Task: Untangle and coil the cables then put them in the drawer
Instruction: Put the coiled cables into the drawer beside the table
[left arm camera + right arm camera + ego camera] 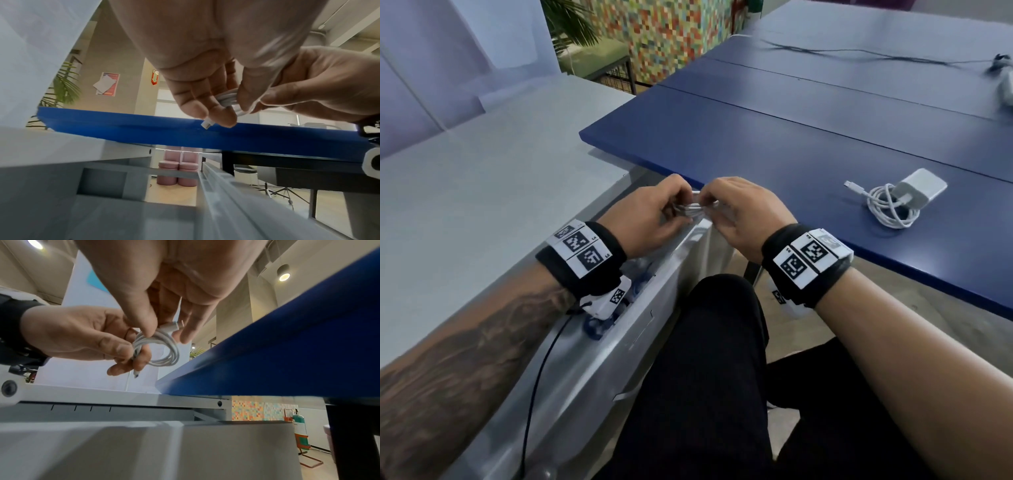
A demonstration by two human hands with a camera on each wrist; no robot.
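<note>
We pinch the coiled white cable (162, 350) in both our left hand (650, 219) and right hand (743, 216), fingers curled. We hold it above the open drawer (654, 308).

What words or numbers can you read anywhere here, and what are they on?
No text reads clearly.
Left wrist band: square black-and-white code tags; the tiny characters beside them are too small to read.
Right wrist band: the same kind of tags, tiny characters unreadable.
Wall poster: blurred, unreadable.
Red wall sign: blurred, unreadable.
White charger and coiled cable: no print visible.
</note>
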